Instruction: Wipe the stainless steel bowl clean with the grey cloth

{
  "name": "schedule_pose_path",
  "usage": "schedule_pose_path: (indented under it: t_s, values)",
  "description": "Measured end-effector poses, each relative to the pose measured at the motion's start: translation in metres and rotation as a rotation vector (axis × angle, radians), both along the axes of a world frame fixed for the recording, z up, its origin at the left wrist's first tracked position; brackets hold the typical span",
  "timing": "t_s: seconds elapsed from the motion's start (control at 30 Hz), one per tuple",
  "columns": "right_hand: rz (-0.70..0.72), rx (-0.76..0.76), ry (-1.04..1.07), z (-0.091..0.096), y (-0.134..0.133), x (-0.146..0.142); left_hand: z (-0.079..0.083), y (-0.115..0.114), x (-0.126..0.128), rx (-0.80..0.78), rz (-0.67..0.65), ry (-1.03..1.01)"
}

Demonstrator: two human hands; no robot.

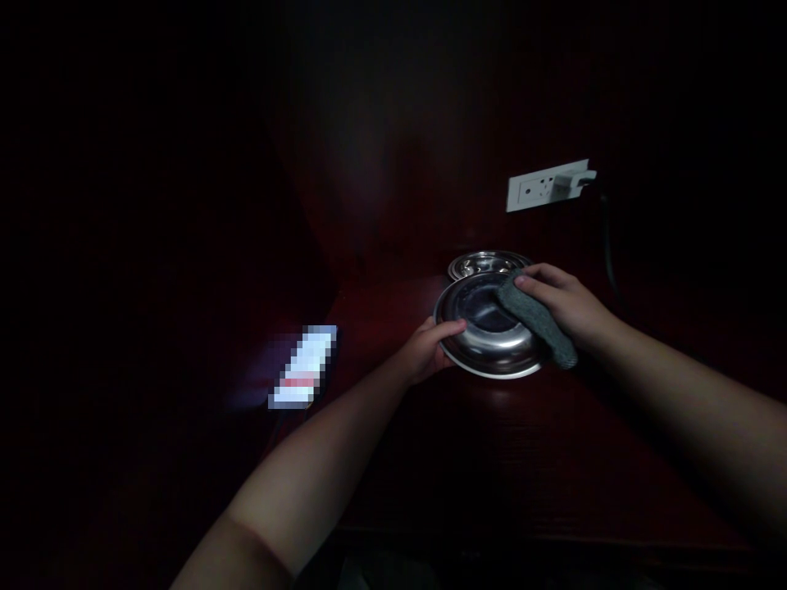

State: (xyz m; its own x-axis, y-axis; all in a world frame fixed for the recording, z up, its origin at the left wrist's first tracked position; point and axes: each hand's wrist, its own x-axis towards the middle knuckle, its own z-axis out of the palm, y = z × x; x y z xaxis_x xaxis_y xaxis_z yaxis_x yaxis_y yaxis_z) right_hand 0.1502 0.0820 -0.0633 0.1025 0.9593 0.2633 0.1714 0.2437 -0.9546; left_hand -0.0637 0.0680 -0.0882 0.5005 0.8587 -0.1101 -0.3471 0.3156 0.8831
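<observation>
A shiny round metal plate [492, 340] is held up over the table, its underside seemingly facing me. My left hand [430, 348] grips its left edge, thumb on the near face and fingers behind. In my right hand [562, 299] is a grey-green cloth [534, 315], pinched between thumb and fingers and lying against the plate's right side. Part of the plate's right rim is hidden by the cloth. Just behind, more metal dishes [485, 264], apparently stacked, rest on the table, partly covered by the held plate.
The dark red table [381, 315] meets a wall at the back. On that wall is a white socket panel [532, 190] with a plug [571, 182] in it; a dark cable [608, 246] hangs nearby. A lit phone [304, 369], its screen blurred, stands to the left. Much of the surroundings is too dark to make out.
</observation>
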Motion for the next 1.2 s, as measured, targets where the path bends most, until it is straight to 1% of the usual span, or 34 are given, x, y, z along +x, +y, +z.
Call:
schedule_pose_path:
  t_s: [0.13, 0.33, 0.53, 0.7, 0.9, 1.2]
  values:
    - [0.005, 0.032, -0.035, -0.0022, 0.0020, 0.0017, -0.0004, 0.0003, 0.0000, -0.005, 0.004, 0.005]
    - [0.007, 0.031, -0.034, -0.0016, 0.0014, 0.0020, -0.0009, 0.0016, -0.0004, -0.008, -0.005, -0.001]
    - [0.012, 0.030, -0.019, -0.0007, 0.0005, 0.0009, -0.0006, -0.0001, 0.0000, 0.007, 0.014, 0.017]
    - [0.005, 0.049, -0.043, -0.0004, 0.0000, 0.0008, -0.0014, 0.0007, 0.0000, 0.021, -0.003, -0.006]
    - [0.001, 0.052, -0.058, 0.0002, -0.0004, 0.0011, -0.0009, -0.0001, 0.0001, 0.006, 0.022, 0.014]
    - [0.008, 0.051, -0.065, 0.0011, -0.0018, 0.0000, -0.0006, 0.0009, 0.0002, 0.034, -0.006, -0.003]
